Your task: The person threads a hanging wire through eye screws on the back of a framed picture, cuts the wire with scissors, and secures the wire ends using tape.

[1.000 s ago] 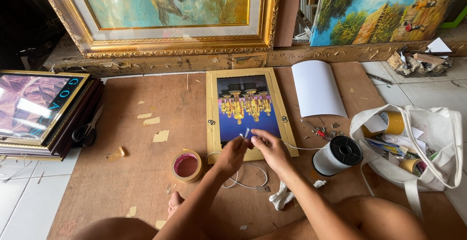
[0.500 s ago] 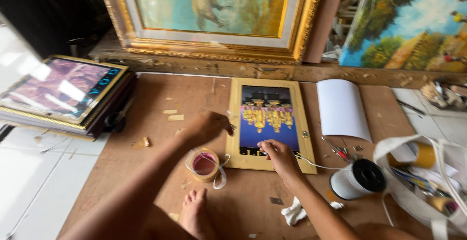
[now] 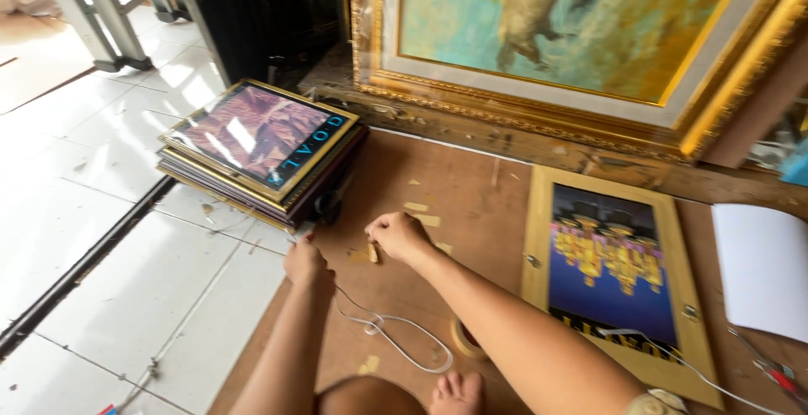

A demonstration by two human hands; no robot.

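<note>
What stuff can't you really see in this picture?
Head view only:
- What the left hand pinches: its closed fingers hide it; only a white cord trails from it.
- The tape roll: mostly behind the right forearm.
- The big gold-framed painting: cut off by the top edge.
- The white sheet: cut off by the right edge.
- The red tool: too small to identify.

Both forearms are bare, with no sleeves in view. The left hand (image 3: 307, 262) and the right hand (image 3: 398, 236) wear no gloves, and no rings or watch show. A bare knee and the toes of 1 bare foot (image 3: 457, 392) show at the bottom edge, without sock or shoe.
</note>
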